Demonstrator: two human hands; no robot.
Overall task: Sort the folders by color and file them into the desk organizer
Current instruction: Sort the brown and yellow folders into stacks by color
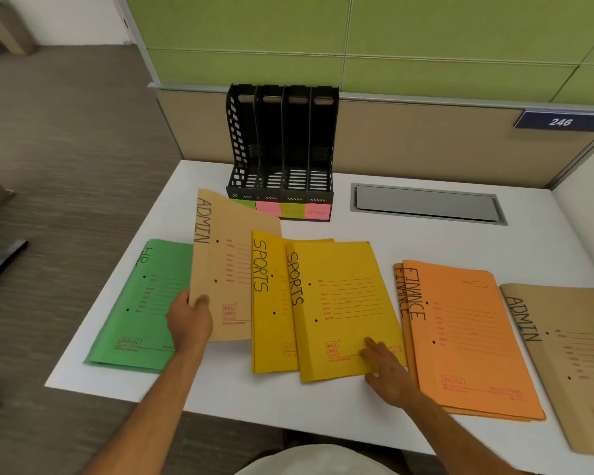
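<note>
My left hand [189, 320] grips the lower left edge of a tan ADMIN folder [223, 265] and holds it tilted up above the table. Under it lies a green HR folder [141, 303]. My right hand [386, 368] rests with straight fingers on the lower right corner of the upper of two yellow SPORTS folders [343, 303]. Two orange FINANCE folders [467, 334] lie stacked to the right. A second tan ADMIN folder [570, 354] lies at the far right. The black desk organizer [282, 145] with several empty slots stands at the back.
Coloured sticky labels [292, 210] line the organizer's front base. A grey cable hatch [426, 204] is set into the white table [357, 228] to the right of the organizer. A green and beige partition stands behind. The table's left edge drops to carpet floor.
</note>
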